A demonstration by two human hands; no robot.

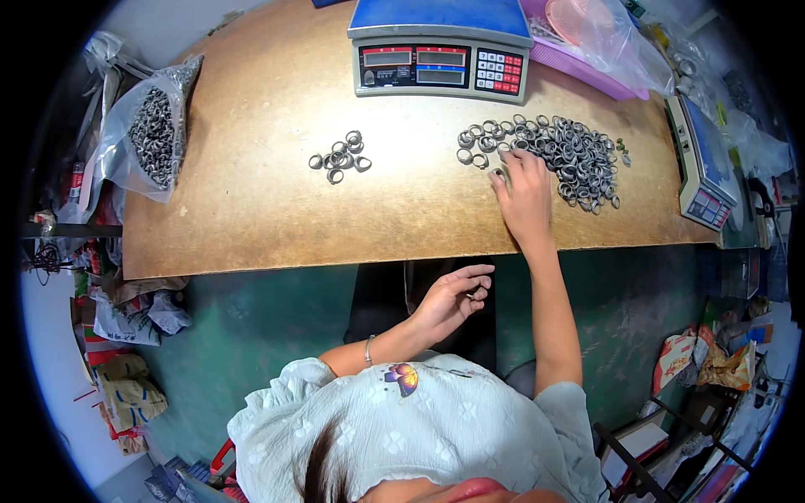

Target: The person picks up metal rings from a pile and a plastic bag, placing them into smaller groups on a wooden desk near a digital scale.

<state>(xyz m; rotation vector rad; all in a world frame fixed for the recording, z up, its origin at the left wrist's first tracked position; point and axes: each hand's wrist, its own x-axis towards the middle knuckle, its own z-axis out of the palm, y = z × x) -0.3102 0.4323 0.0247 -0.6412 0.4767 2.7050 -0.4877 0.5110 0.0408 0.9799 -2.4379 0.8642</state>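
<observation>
A large heap of small grey metal rings (584,159) lies on the right of the wooden table, with several looser rings along its left side. My right hand (527,194) reaches in at the heap's left edge. Its thumb and fingers close around a single ring (499,173). Below the table's front edge, my left hand (453,306) is held in front of my body, its fingers curled in and the index finger straighter. Something small and dark shows between those fingers, too little to name. A smaller group of rings (339,156) sits left of the middle.
A blue-topped weighing scale (440,71) stands at the back of the wooden table (277,222). A second scale (704,163) is at the right edge. A plastic bag of small grey parts (155,134) lies at the left, and a pink basket (587,69) at the back right.
</observation>
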